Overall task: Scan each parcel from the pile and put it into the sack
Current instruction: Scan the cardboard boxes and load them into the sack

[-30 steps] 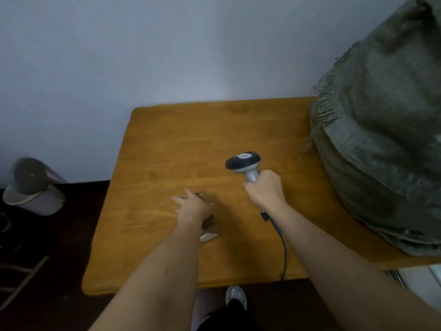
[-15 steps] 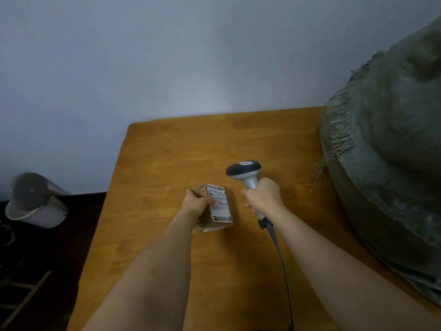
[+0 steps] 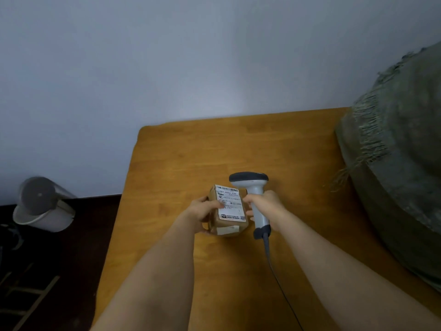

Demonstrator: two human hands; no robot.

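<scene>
A small brown cardboard parcel [image 3: 228,219] with a white shipping label facing up is held above the wooden table [image 3: 191,149]. My left hand [image 3: 202,212] grips its left side, thumb on the label. My right hand [image 3: 268,209] grips the handle of a grey barcode scanner [image 3: 254,192], whose dark head sits just right of and above the parcel's far end. The scanner's cable [image 3: 272,261] trails back toward me. A big grey-green woven sack [image 3: 401,168] bulges at the table's right side.
A white lidded bin [image 3: 41,205] stands on the dark floor to the left. A pale wall runs behind the table. Wooden slats [image 3: 21,299] lie on the floor at lower left.
My left hand picked the parcel up off the table and turned its label upward. The scanner came closer to the parcel. The view shifted left, so less of the sack shows.
</scene>
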